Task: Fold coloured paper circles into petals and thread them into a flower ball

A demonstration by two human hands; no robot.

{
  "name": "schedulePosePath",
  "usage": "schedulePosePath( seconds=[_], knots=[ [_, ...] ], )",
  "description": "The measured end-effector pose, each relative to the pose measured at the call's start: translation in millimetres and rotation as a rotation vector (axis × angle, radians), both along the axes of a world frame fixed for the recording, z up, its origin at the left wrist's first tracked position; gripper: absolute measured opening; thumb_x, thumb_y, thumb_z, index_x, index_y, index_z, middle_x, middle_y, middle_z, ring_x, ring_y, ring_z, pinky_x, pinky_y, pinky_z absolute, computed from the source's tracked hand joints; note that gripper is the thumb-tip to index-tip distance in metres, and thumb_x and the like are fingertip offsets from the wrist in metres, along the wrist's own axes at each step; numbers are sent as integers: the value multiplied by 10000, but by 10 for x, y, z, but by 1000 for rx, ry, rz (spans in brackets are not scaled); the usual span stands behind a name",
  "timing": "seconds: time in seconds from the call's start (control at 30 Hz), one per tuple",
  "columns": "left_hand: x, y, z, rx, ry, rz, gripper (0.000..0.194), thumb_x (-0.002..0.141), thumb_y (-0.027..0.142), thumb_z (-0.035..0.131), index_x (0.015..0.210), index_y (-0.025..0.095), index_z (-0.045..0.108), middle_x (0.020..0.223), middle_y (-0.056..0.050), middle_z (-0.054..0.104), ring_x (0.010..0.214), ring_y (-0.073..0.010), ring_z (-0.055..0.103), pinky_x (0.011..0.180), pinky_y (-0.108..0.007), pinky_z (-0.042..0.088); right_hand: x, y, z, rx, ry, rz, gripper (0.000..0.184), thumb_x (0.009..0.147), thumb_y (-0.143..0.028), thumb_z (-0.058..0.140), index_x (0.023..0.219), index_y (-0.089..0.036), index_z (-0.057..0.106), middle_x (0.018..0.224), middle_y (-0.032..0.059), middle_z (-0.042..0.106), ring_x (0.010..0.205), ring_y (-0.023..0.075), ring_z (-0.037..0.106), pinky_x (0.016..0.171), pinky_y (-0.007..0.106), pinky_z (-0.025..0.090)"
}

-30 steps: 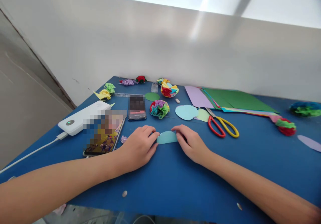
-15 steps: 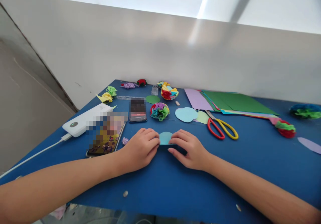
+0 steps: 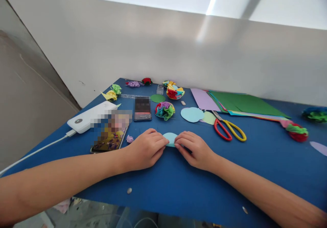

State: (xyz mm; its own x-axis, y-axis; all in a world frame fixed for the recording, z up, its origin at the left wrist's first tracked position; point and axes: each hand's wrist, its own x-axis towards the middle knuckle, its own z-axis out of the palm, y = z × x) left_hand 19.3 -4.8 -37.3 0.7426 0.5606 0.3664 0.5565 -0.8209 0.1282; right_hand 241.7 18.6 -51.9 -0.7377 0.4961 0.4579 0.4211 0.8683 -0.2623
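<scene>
A light blue paper circle (image 3: 170, 138) lies low over the blue table between my hands. Along its near edge runs a narrow folded strip. My left hand (image 3: 148, 149) pinches the left end of that edge, with thumb and fingers together. At the right end, my right hand (image 3: 196, 150) grips the paper between thumb and fingertips. Fingers cover both sides of the circle. Just beyond stand a ruffled multicoloured paper flower (image 3: 165, 111) and some flat light blue paper circles (image 3: 192, 114). Scissors (image 3: 230, 129) with red and yellow handles lie beyond my right hand.
On the left lie a white power bank (image 3: 89, 118) with its cable, a large phone (image 3: 109, 136) and a smaller phone (image 3: 142, 114). Green paper sheets (image 3: 247, 103) are stacked at the back right. More paper flowers (image 3: 175, 92) stand near the wall (image 3: 153, 44).
My fingers have closed in on the paper circle's near edge, and a folded strip now shows there. The right thumb has come up against the paper. The view has shifted slightly.
</scene>
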Motion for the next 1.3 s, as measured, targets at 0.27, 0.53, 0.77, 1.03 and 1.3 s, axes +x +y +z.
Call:
schedulePosePath(
  seconds=[0.27, 0.53, 0.77, 1.03, 1.3],
  knots=[
    [84, -58, 19, 63, 107, 23, 372, 886, 166, 332, 1230, 89, 449, 1017, -135, 620, 975, -213, 571, 857, -394, 442, 30, -12, -41, 5, 14, -122, 137, 852, -211, 466, 946, -199, 566, 874, 80, 625, 792, 190, 553, 731, 361, 446],
    [7, -70, 5, 43, 172, -8, 345, 900, 189, 321, 1183, 97, 494, 1166, -121, 570, 1100, -235, 508, 888, -382, 442, 151, -33, -2, 256, -113, -27, 172, 835, -199, 520, 990, -220, 590, 949, 59, 658, 838, 180, 588, 743, 348, 449],
    [2, -81, 13, 28, 174, -6, 338, 899, 180, 319, 1182, 97, 484, 1175, -120, 566, 1099, -236, 506, 883, -380, 430, 107, -21, 33, 217, -162, -13, 160, 840, -176, 502, 971, -180, 594, 917, 64, 658, 826, 182, 575, 713, 343, 438],
    [-2, -70, 19, 65, 184, -18, 297, 892, 188, 333, 1101, 112, 529, 1128, -120, 584, 1066, -238, 525, 834, -376, 448, 128, -1, -18, 128, -72, 52, 172, 816, -138, 528, 975, -182, 576, 902, 56, 632, 816, 164, 545, 721, 332, 418],
    [1, -72, 47, 22, 191, -14, 360, 891, 194, 317, 1216, 101, 439, 1144, -125, 572, 1078, -233, 519, 842, -366, 445, 124, 2, -55, 66, -78, 51, 127, 811, -134, 513, 920, -175, 562, 877, 46, 611, 791, 157, 530, 718, 333, 418]
  ],
)
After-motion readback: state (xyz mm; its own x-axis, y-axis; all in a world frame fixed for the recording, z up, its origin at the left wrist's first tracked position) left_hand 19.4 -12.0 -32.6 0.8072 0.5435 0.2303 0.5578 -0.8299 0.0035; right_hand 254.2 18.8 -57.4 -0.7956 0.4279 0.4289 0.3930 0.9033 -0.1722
